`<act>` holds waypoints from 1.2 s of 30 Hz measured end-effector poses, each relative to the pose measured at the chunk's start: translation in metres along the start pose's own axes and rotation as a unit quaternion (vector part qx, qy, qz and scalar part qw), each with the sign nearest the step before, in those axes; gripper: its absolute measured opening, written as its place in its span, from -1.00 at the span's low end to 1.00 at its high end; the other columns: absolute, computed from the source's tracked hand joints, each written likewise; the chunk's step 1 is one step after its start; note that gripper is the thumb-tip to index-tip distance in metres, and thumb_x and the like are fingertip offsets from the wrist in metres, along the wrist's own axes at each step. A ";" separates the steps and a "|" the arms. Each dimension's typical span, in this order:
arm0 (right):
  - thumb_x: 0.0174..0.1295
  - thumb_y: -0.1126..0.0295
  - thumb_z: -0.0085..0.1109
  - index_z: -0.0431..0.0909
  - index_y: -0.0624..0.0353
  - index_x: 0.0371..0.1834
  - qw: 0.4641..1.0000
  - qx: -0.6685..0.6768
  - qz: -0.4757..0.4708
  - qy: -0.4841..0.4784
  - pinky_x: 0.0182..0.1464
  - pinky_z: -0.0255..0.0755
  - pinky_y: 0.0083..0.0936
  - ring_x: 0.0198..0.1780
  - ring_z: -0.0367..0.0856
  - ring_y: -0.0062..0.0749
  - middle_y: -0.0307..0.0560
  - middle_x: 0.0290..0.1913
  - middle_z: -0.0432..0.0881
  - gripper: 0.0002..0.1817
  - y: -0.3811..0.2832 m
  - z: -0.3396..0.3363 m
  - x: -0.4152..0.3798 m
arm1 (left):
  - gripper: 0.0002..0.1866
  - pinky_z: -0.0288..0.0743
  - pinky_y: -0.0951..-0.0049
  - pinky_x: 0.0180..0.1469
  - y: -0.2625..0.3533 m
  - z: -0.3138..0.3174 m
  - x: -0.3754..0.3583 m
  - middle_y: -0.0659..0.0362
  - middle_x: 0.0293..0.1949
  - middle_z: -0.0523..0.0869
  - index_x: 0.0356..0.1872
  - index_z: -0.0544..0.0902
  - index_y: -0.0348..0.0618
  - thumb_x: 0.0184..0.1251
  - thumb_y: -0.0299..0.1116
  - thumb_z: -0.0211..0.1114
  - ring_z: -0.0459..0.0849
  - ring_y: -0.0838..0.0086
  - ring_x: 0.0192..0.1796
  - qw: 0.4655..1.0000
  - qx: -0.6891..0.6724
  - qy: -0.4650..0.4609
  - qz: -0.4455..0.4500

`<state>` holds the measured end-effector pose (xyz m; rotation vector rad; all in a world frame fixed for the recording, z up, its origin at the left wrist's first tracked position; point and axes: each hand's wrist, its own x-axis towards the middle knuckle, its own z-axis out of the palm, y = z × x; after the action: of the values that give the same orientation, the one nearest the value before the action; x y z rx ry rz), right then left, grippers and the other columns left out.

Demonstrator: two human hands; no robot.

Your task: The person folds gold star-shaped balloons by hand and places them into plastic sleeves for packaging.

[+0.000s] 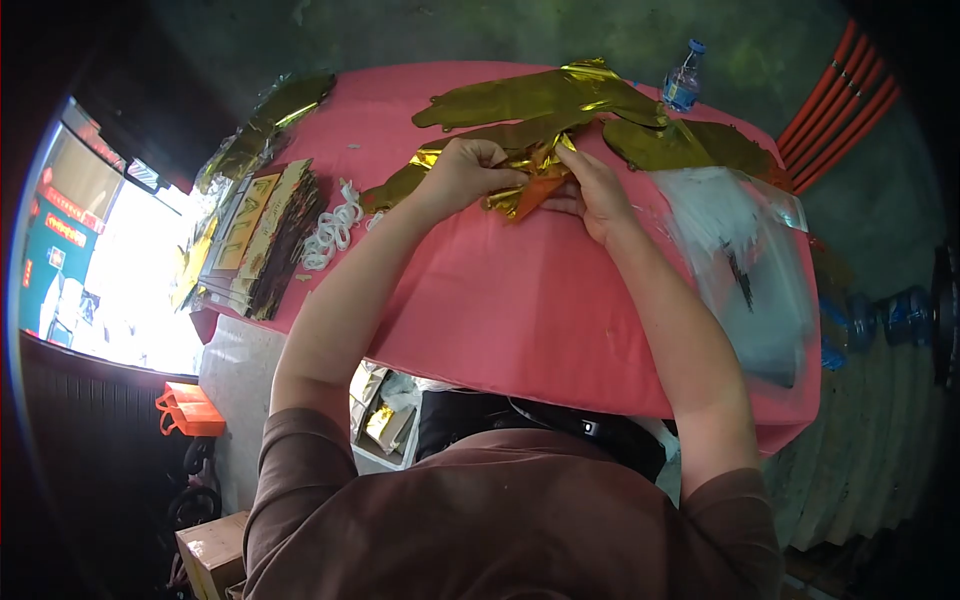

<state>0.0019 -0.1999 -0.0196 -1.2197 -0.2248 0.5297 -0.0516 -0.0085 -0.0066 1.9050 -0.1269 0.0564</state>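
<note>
Two hands on one gold foil piece

Item 1: gold foil piece (pixel 528 180), crumpled, with an orange fold showing, at centre of the pink table (pixel 500 320). I see my left hand (pixel 462 175) pinching its upper edge from 9 o'clock, fingers curled tight onto the foil. My right hand (pixel 598 190) grips it from 3 o'clock, fingers closed on the same bundle.

Handling, as I judge it: very light, thin, slippery, creases easily and may tear; best held at a folded edge with fingertips, not the loose flaps.

Item 2: flat gold foil shapes (pixel 540 95) at 12 o'clock, touching the bundle.
Item 3: water bottle (pixel 683 82) at 1 o'clock.
Item 4: clear plastic bags (pixel 745 260) at 3 o'clock.
Item 5: stack of packaged cards (pixel 258 240) at 9 o'clock, white cord loops (pixel 333 228) just beside it.
</note>
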 end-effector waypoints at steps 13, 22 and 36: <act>0.21 0.46 0.17 0.53 0.26 -0.06 0.993 -0.077 -0.078 -0.038 -0.18 0.52 -0.54 -0.21 0.61 -0.55 -0.15 -0.19 0.64 -0.75 0.011 -0.008 0.008 | -0.70 0.22 0.65 -0.58 0.027 -0.020 -0.002 0.37 -0.59 0.50 -0.36 0.64 -0.21 0.24 -0.13 0.32 0.39 0.74 -0.57 0.989 -0.010 0.145 -0.039; 0.23 0.51 0.07 0.49 0.27 -0.02 0.989 0.117 -0.014 0.091 -0.26 0.61 -0.36 -0.27 0.65 -0.35 -0.04 -0.18 0.63 -0.75 0.014 -0.050 0.034 | -0.60 0.47 0.52 -0.24 0.076 -0.260 -0.022 0.16 -0.29 0.71 -0.15 0.68 -0.26 0.17 -0.12 0.37 0.60 0.54 -0.35 0.845 0.237 0.478 0.033; 0.30 0.39 -0.06 0.47 0.18 -0.17 0.927 0.337 0.002 0.165 -0.55 0.44 -0.37 -0.51 0.51 -0.32 -0.10 -0.40 0.54 -0.85 0.026 -0.090 0.067 | -0.48 0.66 0.47 -0.22 0.178 -0.411 -0.074 0.01 -0.26 0.70 -0.10 0.56 -0.38 0.06 -0.15 0.45 0.72 0.34 -0.26 0.644 -0.021 0.725 0.243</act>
<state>0.0920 -0.2348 -0.0817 -0.6155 0.2367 0.3494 -0.1362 0.3252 0.2890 1.2065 0.4628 1.8652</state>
